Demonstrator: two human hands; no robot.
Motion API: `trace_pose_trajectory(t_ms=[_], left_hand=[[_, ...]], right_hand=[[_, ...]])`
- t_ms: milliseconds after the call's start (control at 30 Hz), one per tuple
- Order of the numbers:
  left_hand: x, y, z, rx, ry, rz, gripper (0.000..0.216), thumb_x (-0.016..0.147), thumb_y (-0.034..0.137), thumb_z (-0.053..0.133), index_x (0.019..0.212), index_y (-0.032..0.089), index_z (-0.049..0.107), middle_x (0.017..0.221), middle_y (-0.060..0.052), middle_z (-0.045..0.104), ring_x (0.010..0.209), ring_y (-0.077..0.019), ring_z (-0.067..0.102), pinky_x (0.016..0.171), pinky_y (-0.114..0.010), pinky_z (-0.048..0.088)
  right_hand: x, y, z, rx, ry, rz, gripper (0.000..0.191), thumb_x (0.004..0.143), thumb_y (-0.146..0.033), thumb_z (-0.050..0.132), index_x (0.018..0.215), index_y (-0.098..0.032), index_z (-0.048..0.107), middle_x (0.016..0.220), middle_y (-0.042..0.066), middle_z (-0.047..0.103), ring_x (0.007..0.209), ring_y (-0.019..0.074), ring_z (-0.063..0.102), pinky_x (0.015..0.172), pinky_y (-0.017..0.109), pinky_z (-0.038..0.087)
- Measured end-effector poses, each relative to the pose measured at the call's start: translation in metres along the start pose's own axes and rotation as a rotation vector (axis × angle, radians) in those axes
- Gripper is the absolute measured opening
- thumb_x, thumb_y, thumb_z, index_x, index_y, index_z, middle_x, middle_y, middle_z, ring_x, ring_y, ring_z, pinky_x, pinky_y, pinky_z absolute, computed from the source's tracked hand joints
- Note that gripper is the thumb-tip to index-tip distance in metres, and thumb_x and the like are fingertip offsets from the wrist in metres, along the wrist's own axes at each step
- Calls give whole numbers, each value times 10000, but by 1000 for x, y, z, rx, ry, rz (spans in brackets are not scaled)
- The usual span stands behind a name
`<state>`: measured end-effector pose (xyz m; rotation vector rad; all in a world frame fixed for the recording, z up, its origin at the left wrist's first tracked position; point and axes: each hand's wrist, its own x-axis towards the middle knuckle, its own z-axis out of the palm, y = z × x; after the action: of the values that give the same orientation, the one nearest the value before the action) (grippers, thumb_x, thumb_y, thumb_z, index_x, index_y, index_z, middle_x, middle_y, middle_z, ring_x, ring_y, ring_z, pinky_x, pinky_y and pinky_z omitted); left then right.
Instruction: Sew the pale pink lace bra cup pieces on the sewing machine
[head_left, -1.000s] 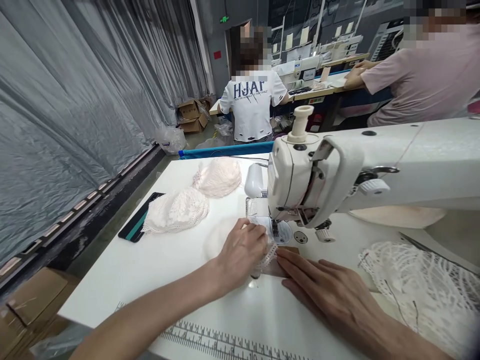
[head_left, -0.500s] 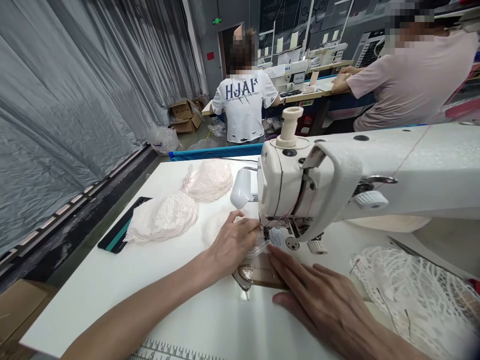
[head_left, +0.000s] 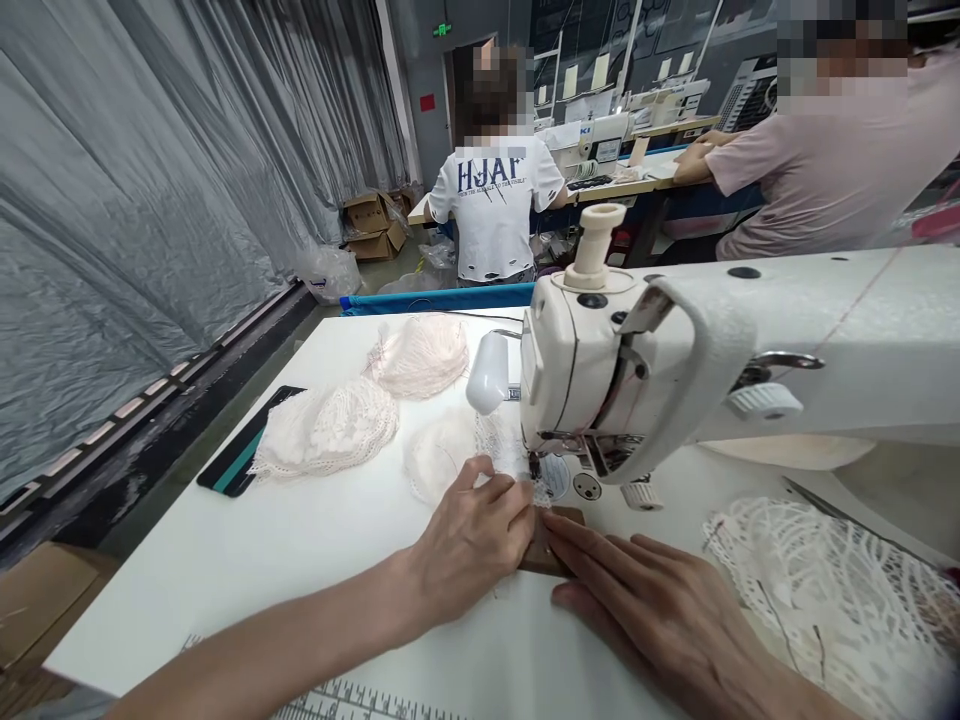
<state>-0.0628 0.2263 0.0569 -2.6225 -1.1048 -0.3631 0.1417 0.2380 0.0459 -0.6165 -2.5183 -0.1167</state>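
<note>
A white sewing machine [head_left: 675,360] stands on the white table [head_left: 300,540]. Under its needle lies a white lace piece [head_left: 450,455] that runs back to the left of the needle. My left hand [head_left: 469,540] rests on the lace just in front of the needle, fingers curled and pressing it down. My right hand [head_left: 645,600] lies flat on the table to the right, fingertips on a brown pad [head_left: 544,555] in front of the presser foot. The two hands nearly touch.
Two pink lace cups [head_left: 330,430] [head_left: 420,355] lie at the table's back left beside a black and teal ruler [head_left: 240,455]. A pile of white lace [head_left: 825,580] sits at the right. Two people work at tables behind. Grey plastic sheeting hangs at the left.
My left hand slid back toward me along the lace, more of which now lies behind the needle. My right hand stayed flat beside it. The view shifted a little.
</note>
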Motion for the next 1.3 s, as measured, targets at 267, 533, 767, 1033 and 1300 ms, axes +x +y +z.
trace_pose_trajectory(t_ms=[267,533,767,1033,1300], left_hand=[[1,1,-2,13,16,10,234,838,-12,422,813,129,606,906,-53,634,836,-148,569,894,-380,365],[2,-3,-1,-1,21,-16,232,843,-13,419,768,136,580,873,-32,629,846,-136,566,917,-370,340],[2,-15,5,-40,13,-58,198,900,58,391,925,144,568,1064,-44,621,984,-137,556,1000,-393,270],[-1,-24,4,-97,-24,-101,206,953,194,372,1110,153,500,1200,-78,582,1054,-151,550,1007,-436,212],[-47,-72,-22,9,-108,-293,117,833,100,510,804,155,609,906,-17,666,778,-131,600,900,-392,269]], right_hand=[[1,1,1,-28,8,-10,312,965,-237,346,1085,-92,594,1055,120,690,664,158,671,503,262,513],[2,3,2,-63,2,3,347,961,-250,333,1117,-98,603,1072,129,684,561,132,639,473,248,515],[2,3,3,-137,6,4,364,965,-260,319,1099,-97,616,1095,137,671,579,143,652,476,258,521],[4,8,7,-133,21,17,369,981,-283,278,1081,-135,600,1000,71,714,539,129,653,438,240,491],[38,-6,-10,-87,-20,-193,285,953,-296,359,1068,-186,595,956,57,704,687,177,648,545,285,481]])
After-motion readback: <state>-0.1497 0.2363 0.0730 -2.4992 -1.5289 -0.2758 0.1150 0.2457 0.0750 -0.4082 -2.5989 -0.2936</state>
